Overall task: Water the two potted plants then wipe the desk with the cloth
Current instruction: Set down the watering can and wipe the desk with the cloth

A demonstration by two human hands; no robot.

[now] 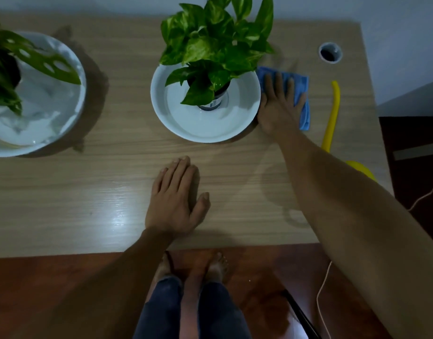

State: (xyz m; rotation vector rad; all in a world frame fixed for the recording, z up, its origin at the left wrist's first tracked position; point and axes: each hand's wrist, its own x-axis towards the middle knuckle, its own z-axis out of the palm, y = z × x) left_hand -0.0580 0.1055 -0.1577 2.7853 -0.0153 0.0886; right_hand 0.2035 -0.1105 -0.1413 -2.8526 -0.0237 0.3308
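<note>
A leafy green potted plant (pixel 218 47) stands in a white bowl (pixel 183 123) at the middle back of the wooden desk (pixel 112 167). A second plant (pixel 5 77) with holed leaves sits in a white marbled bowl (pixel 51 111) at the far left. The blue cloth (pixel 301 86) lies flat on the desk just right of the middle bowl, and my right hand (pixel 279 104) presses flat on top of it with fingers spread. My left hand (pixel 177 199) rests palm down on the bare desk near the front edge, holding nothing.
A yellow watering can (pixel 333 113) with a long spout stands at the desk's right side, partly behind my right forearm. A round cable hole (pixel 330 52) is at the back right. A thin cord (pixel 320 289) hangs over the floor below.
</note>
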